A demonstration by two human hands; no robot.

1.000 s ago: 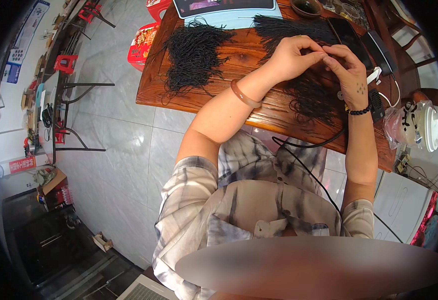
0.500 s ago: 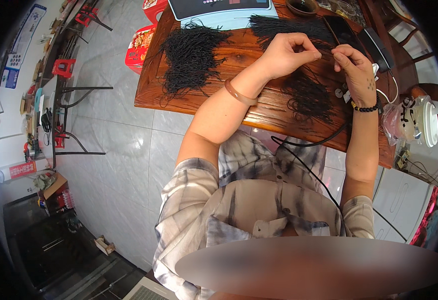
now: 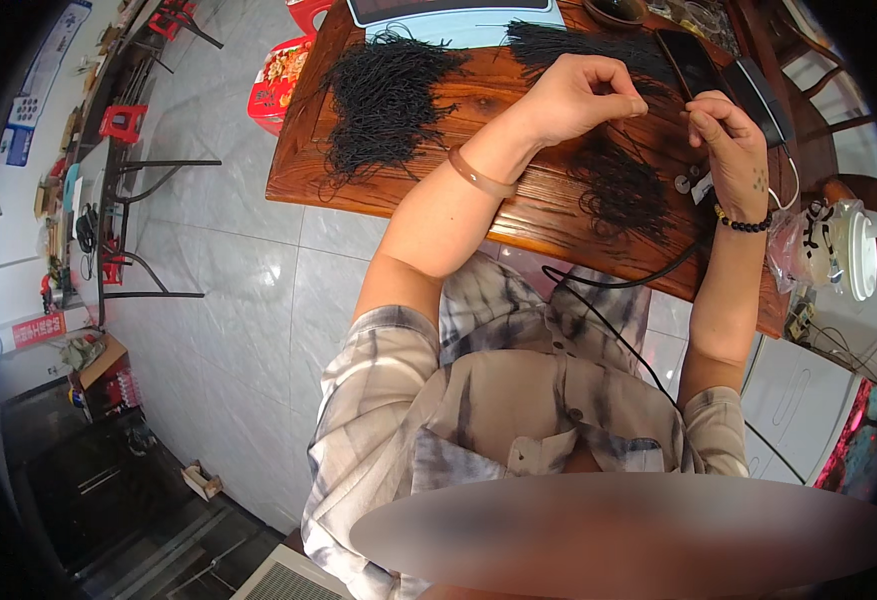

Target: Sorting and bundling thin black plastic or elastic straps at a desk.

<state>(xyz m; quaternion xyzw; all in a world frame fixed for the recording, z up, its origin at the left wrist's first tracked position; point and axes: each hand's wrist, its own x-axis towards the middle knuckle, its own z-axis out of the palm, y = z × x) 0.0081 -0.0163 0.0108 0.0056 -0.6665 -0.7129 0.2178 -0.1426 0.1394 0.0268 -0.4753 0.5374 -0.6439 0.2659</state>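
My left hand [image 3: 586, 102] is raised over the wooden table [image 3: 548, 215], thumb and forefinger pinched together. My right hand [image 3: 730, 142] faces it a short gap away, its thumb and fingertips also closed. Whatever they pinch is too fine to make out. Beneath and between them lies a loose bundle of thin black cords [image 3: 623, 190]. A larger heap of black cords [image 3: 388, 105] covers the table's left part. Behind my left hand more black cords [image 3: 548, 48] are laid out, partly hidden by it.
A light blue device [image 3: 468, 32] and a brown bowl [image 3: 613, 10] stand at the back. A dark phone [image 3: 693, 65] and a black box [image 3: 758, 100] lie beyond my right hand. A black cable [image 3: 608, 287] hangs at the front edge. Red cartons [image 3: 280, 85] are on the left.
My hands have moved a little farther apart, the right one shifting to the right. Both fingertip pinches stay closed. The whole view has shifted slightly.
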